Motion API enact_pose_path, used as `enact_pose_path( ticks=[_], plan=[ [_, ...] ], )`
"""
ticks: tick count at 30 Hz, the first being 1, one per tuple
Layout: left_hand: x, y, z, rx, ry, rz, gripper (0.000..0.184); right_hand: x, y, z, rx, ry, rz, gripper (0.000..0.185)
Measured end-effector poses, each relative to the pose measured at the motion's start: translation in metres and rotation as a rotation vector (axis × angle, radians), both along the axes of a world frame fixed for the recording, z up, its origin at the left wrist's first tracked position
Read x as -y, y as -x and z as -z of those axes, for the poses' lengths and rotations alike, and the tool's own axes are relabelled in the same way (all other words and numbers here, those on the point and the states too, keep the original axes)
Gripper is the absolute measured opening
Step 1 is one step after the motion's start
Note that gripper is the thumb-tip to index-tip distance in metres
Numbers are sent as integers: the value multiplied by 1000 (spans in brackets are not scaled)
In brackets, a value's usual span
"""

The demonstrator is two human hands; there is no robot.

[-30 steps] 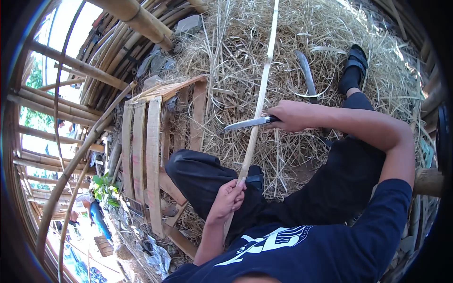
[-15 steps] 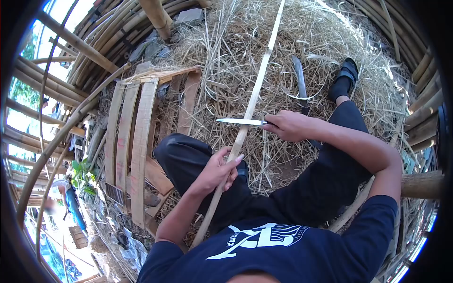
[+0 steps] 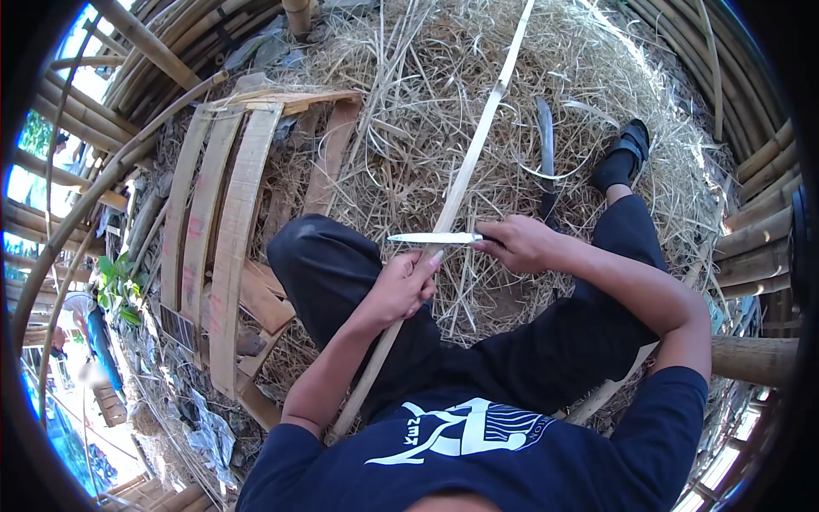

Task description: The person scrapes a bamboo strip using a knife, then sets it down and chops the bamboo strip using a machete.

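My left hand [image 3: 406, 287] is wrapped round a long pale bamboo strip [image 3: 474, 154], which runs from beside my left arm up past the top of the view. My right hand [image 3: 515, 242] is closed on the handle of a knife [image 3: 433, 238]. Its blade lies across the strip, just above my left thumb. Beyond my right hand, a larger curved blade [image 3: 545, 136] rests on the shavings.
A slatted wooden crate [image 3: 241, 230] stands at my left knee. Dry shavings [image 3: 426, 85] cover the ground. Bamboo poles [image 3: 755, 247] line the right side, with more at the left. Another person [image 3: 95, 337] is outside at the far left.
My left hand has moved up along the strip, close to the knife. The strip's lower end now extends past my left forearm. The view has shifted, and the crate appears further left.
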State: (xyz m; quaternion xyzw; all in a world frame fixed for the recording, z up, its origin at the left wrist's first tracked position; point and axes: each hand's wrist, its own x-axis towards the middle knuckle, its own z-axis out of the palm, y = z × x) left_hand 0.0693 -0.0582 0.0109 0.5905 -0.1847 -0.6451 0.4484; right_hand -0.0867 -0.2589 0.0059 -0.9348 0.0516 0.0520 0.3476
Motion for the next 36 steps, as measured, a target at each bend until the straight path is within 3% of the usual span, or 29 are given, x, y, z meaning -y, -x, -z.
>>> enact_pose_path(
  ticks=[3,9,12,14,18,24,26,30,36],
  plan=[
    [2,3,6,55,14,-39,30,21,-4,13,-13,206,44,22],
    [9,-1,14,142,13,-45,28,47,-9,14,-52,308,54,31],
    [7,0,14,128,35,-53,27,60,-6,17,-49,294,92,24],
    [1,1,9,121,45,-48,27,85,-2,21,-156,259,415,31],
    [-13,3,-5,10,-11,-21,27,169,31,26,-7,208,929,43],
    [-9,-1,-3,25,22,-20,27,94,15,-15,-115,141,633,39],
    [-10,-4,-6,-133,24,-38,27,66,4,-17,-8,86,409,35],
    [-10,-8,-5,-315,40,-76,28,7,-13,-33,-221,16,120,33],
    [-7,-13,-7,-526,39,-92,28,-7,1,-16,-51,-54,60,32]
  ],
)
